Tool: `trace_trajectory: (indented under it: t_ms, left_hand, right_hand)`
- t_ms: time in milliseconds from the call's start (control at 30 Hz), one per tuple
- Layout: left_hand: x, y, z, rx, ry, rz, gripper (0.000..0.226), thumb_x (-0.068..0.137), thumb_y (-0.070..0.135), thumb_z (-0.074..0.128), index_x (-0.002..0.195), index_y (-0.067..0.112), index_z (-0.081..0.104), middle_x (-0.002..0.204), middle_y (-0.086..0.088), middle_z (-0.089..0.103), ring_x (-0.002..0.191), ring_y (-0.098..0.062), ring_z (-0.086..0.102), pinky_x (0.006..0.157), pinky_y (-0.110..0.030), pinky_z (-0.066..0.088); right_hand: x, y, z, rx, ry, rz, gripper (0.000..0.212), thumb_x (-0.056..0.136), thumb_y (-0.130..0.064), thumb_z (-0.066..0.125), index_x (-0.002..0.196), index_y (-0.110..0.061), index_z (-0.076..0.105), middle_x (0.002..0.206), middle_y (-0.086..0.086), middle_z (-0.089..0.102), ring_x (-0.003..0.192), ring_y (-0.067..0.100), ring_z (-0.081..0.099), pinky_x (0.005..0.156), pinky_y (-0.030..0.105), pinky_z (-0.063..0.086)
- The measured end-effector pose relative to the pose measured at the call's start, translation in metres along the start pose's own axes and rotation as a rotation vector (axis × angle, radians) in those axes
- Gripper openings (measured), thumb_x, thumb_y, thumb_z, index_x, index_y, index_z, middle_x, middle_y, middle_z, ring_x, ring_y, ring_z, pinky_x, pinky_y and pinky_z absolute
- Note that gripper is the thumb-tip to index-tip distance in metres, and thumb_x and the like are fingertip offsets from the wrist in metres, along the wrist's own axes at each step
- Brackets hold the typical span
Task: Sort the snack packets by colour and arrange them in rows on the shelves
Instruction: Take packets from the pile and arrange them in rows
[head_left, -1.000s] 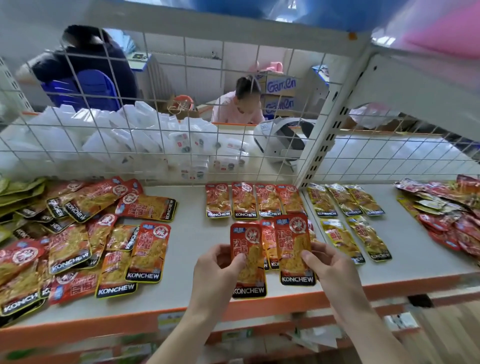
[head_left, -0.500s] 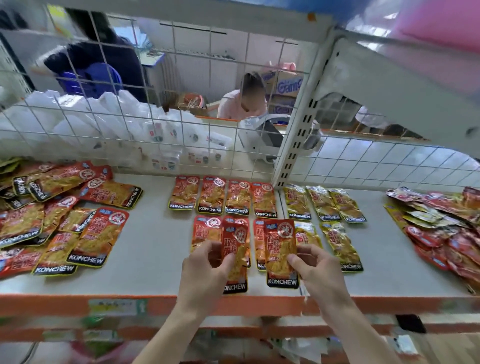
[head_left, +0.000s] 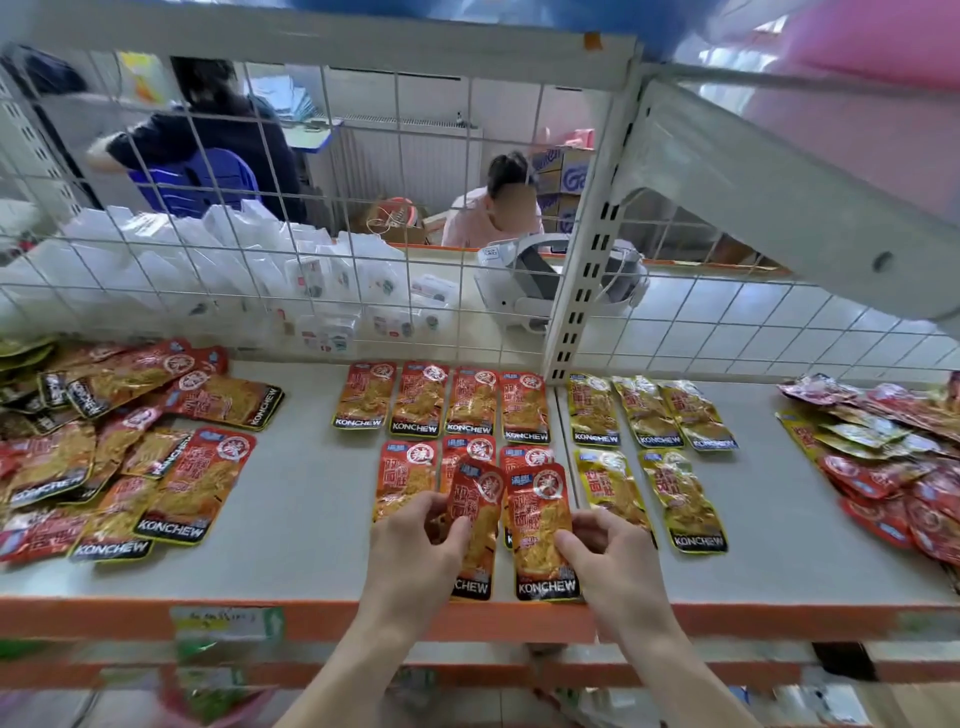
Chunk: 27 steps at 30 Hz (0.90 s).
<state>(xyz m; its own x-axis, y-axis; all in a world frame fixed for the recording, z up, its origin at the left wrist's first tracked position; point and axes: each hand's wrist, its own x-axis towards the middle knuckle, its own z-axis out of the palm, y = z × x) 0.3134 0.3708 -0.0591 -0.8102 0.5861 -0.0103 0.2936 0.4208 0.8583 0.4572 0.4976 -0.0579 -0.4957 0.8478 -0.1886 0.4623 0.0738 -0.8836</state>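
Your left grip (head_left: 415, 551) pinches the left packet (head_left: 478, 501), right grip (head_left: 613, 561) the right packet (head_left: 537, 519); both reds have come down over the shelf's (head_left: 311, 493) second red row (head_left: 405, 478) at lower centre, so placing looks next.

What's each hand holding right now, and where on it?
One red packet each. The left hand pinches the left-side packet by its left edge; the right hand pinches the right-side packet by its right edge.
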Motion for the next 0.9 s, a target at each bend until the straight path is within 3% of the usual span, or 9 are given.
trace_trajectory:
  t_ms: [133, 233, 500, 600, 833, 900]
  left_hand:
    - [-0.002, 0.001, 0.002, -0.033, -0.001, 0.003, 0.018, 0.091, 0.019, 0.072, 0.108, 0.017, 0.068, 0.086, 0.017, 0.066, 0.076, 0.011, 0.063, 0.062, -0.004, 0.048]
    - [-0.009, 0.000, 0.002, -0.071, 0.020, 0.006, 0.012, 0.092, 0.017, 0.071, 0.101, 0.021, 0.064, 0.084, 0.019, 0.066, 0.080, 0.015, 0.061, 0.061, -0.008, 0.050]
    - [-0.015, -0.003, 0.001, -0.026, 0.077, 0.022, 0.011, 0.092, 0.018, 0.069, 0.102, 0.018, 0.064, 0.086, 0.013, 0.066, 0.075, -0.002, 0.065, 0.059, -0.007, 0.048]
    - [-0.015, -0.005, 0.001, -0.018, 0.078, 0.023, 0.012, 0.092, 0.019, 0.070, 0.102, 0.017, 0.063, 0.089, 0.006, 0.068, 0.076, -0.005, 0.065, 0.059, -0.006, 0.048]
    - [-0.015, -0.014, 0.001, 0.184, 0.094, 0.101, 0.014, 0.092, 0.031, 0.070, 0.090, 0.026, 0.056, 0.076, 0.012, 0.061, 0.067, -0.003, 0.060, 0.054, -0.011, 0.048]
    - [-0.016, -0.019, 0.001, 0.276, 0.113, 0.121, 0.018, 0.091, 0.037, 0.068, 0.086, 0.028, 0.054, 0.074, 0.012, 0.061, 0.065, -0.006, 0.061, 0.054, -0.021, 0.052]
  right_hand:
    - [-0.002, -0.003, 0.003, 0.028, -0.015, -0.005, 0.024, 0.089, -0.012, 0.071, 0.084, -0.033, 0.061, 0.083, -0.014, 0.070, 0.075, -0.009, 0.066, 0.064, 0.009, 0.050]
    - [-0.003, -0.004, 0.004, 0.040, -0.014, 0.002, 0.024, 0.090, -0.012, 0.070, 0.083, -0.033, 0.061, 0.080, -0.013, 0.071, 0.073, -0.006, 0.067, 0.062, 0.011, 0.051]
    - [0.000, -0.002, 0.008, 0.043, 0.012, 0.011, 0.019, 0.091, -0.016, 0.069, 0.087, -0.032, 0.061, 0.085, -0.012, 0.071, 0.080, 0.003, 0.069, 0.070, 0.018, 0.056]
    - [-0.001, -0.002, 0.009, 0.036, 0.034, -0.022, 0.024, 0.091, -0.014, 0.069, 0.084, -0.034, 0.059, 0.085, -0.011, 0.070, 0.080, 0.002, 0.067, 0.068, 0.014, 0.054]
    - [-0.005, -0.002, 0.004, -0.057, 0.029, -0.075, 0.011, 0.091, -0.017, 0.070, 0.087, -0.025, 0.064, 0.082, -0.006, 0.070, 0.077, 0.005, 0.067, 0.062, 0.012, 0.051]
    - [-0.005, -0.002, 0.003, -0.109, 0.005, -0.085, 0.005, 0.092, -0.018, 0.068, 0.093, -0.022, 0.066, 0.082, -0.006, 0.070, 0.075, 0.004, 0.066, 0.061, 0.013, 0.051]
